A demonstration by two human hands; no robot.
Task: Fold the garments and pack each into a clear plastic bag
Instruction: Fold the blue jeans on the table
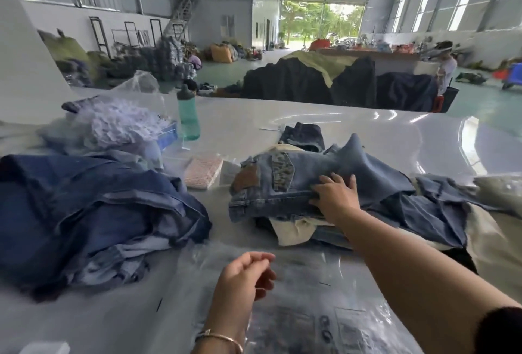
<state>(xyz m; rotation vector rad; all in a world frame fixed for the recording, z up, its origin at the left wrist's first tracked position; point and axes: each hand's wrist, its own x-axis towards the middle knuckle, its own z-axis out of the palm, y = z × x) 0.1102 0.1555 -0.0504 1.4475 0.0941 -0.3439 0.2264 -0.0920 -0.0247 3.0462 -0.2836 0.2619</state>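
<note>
Light-wash jeans (285,184) were lying folded atop the garment stack at counter (339,124) centre-right, pinned flat by the right hand (334,198), fingers extended, probably to hold the fold. Clear plastic bag (310,297) was spread nearest the person, ready for loading. Left hand (245,277) was hovering above it, grip loosely curled, empty. Unfolded denim pile (93,212) was kept left, apart.

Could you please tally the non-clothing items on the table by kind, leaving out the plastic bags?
Water bottle: 1
Pink checked packet: 1
Heap of white paper tags: 1
Total: 3
</note>
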